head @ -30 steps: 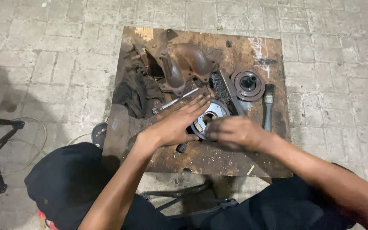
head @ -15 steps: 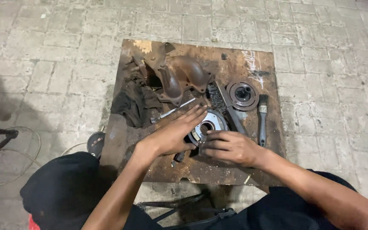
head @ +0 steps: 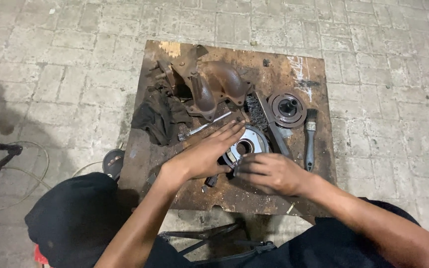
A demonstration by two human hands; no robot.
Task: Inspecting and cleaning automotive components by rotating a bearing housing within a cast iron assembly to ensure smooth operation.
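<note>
- Near the middle of the rusty brown metal counter [head: 274,198] lay a round silver metal disc with a dark centre hole [head: 248,144], flat on the surface.
- The left hand [head: 204,156] lay over the disc's left edge, palm down, its fingers [head: 229,133] stretched out straight and close together, tips reaching the disc's upper-left rim.
- The right hand [head: 271,173] sat at the disc's lower edge, its fingers [head: 247,166] curled together and pinched on something small and dark at the rim; what they gripped could not be told.
- Most of the disc's upper right part showed uncovered between and above the two hands.
- Just right of the disc a long wire brush with dark bristles [head: 266,119] lay slantwise, touching or nearly touching its rim.
- Farther right stood a dark round pulley-like metal part [head: 287,109] and a small paintbrush with a dark handle [head: 310,141], both apart from the hands.
- Behind the hands sat a rusty cast-iron manifold with curved pipes [head: 209,89], a dark crumpled rag [head: 160,116] to its left, and a slim silver rod-like tool [head: 202,128] just beyond the left fingertips.
</note>
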